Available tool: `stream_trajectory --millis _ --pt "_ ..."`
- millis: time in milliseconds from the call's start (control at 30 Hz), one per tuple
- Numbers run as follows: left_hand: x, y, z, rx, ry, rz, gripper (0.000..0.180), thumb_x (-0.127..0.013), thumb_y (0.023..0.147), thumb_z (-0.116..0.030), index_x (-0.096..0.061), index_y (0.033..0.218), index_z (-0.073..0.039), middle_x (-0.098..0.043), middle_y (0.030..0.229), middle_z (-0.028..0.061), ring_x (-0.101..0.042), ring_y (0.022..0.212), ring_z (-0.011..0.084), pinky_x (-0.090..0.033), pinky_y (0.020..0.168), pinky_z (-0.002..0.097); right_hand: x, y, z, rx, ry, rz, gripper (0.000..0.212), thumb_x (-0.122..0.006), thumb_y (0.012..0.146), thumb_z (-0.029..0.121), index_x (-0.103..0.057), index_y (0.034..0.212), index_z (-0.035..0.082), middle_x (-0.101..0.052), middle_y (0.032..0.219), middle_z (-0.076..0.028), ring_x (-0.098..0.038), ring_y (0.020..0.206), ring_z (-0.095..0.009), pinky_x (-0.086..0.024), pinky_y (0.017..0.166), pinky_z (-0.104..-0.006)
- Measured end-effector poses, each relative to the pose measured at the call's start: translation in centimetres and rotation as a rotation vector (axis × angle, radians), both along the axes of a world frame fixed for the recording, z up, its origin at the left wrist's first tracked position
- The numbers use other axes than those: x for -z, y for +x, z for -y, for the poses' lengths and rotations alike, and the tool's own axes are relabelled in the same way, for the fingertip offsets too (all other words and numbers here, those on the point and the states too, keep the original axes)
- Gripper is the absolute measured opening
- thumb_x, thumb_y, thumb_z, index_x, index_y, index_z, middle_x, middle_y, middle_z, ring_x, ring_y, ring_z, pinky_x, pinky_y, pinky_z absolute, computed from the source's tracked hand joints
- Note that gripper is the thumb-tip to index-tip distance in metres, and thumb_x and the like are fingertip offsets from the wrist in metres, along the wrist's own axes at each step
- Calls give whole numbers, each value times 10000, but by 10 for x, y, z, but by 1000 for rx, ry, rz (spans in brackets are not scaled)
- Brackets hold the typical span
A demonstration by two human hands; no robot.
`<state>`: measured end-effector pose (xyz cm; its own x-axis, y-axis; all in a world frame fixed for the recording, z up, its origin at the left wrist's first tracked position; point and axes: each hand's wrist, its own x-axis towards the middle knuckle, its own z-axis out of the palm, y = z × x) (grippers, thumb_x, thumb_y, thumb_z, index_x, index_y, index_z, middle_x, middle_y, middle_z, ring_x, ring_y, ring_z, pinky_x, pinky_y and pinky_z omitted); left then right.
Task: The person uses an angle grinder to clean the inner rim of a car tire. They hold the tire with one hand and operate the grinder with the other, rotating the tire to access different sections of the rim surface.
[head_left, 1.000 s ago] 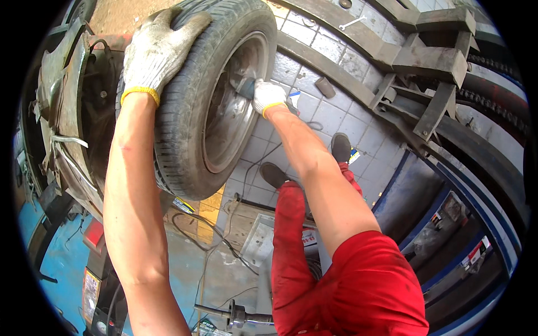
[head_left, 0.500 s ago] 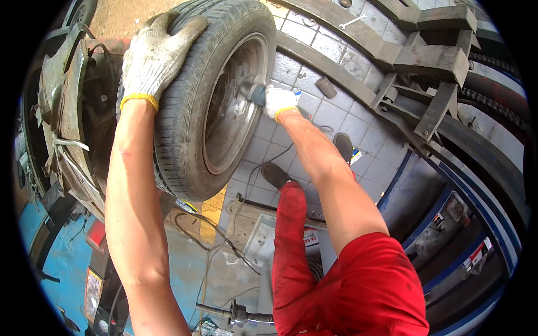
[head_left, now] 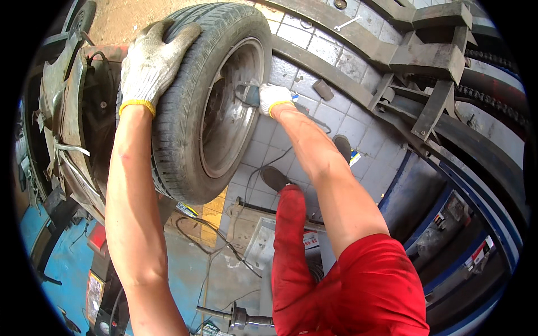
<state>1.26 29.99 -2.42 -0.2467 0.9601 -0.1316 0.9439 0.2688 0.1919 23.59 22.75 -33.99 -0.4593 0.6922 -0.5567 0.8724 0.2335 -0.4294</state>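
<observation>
A car wheel stands upright in front of me, its black tire around a worn, dusty metal rim. My left hand, in a knitted glove with a yellow cuff, lies on the tread at the tire's upper left, fingers spread. Gloved the same way, my right hand is closed round a corded angle grinder. The grinder's head is at the right inner side of the rim; its spinning end is blurred, and whether it touches the metal I cannot tell. Most of the tool's body is hidden by my hand.
Dark steel lift beams run along the right, with a wrench lying on one. A dark cylindrical piece sits on the tiled floor. A black cable trails past my shoe. Worn metal parts stand left of the tire.
The grinder head and my right hand have shifted slightly left and up along the rim. My left hand remains on the tread, and the whole view has moved a little.
</observation>
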Motion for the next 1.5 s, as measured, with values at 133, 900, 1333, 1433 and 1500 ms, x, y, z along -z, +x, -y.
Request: stream_trajectory --millis 133,900,1333,1433,1500 --pt "-1 1 -1 4 -13 -11 879 -646 912 -690 -659 1454 2 -672 1446 264 -640 1353 407 -456 1160 460 -12 -13 -7 71 94 -29 354 -566 974 145 -666 1276 -9 -775 1128 -249 -779 1043 -402 -618 882 -514" --pt "7 -7 -13 -2 -29 29 899 -648 913 -695 -647 1466 13 -678 1433 276 -639 1361 408 -440 1183 448 -18 -71 -36 41 226 -9 306 -509 1082 209 -755 1226 99 -811 1116 -147 -802 1007 -339 -630 770 -510" --pt "8 -11 -16 -4 -16 71 905 -639 890 -729 -675 1444 -14 -697 1390 287 -653 1334 426 -466 1162 476 -14 -81 -28 -40 7 95 351 -540 1049 186 -712 1317 38 -803 1209 -173 -794 1089 -353 -624 879 -511" --pt "9 -13 -15 -2 -15 67 909 -637 892 -729 -672 1445 -9 -693 1396 289 -649 1341 424 -463 1165 474 -19 -68 -30 -3 97 33 316 -550 1034 186 -711 1254 27 -798 1160 -204 -791 1068 -366 -622 871 -512" --pt "7 -18 -14 -7 -21 57 903 -643 903 -713 -659 1457 0 -684 1416 283 -644 1350 415 -454 1172 462 -32 -57 -36 -7 140 25 353 -500 1077 177 -682 1343 34 -783 1173 -212 -780 1032 -412 -614 856 -546"
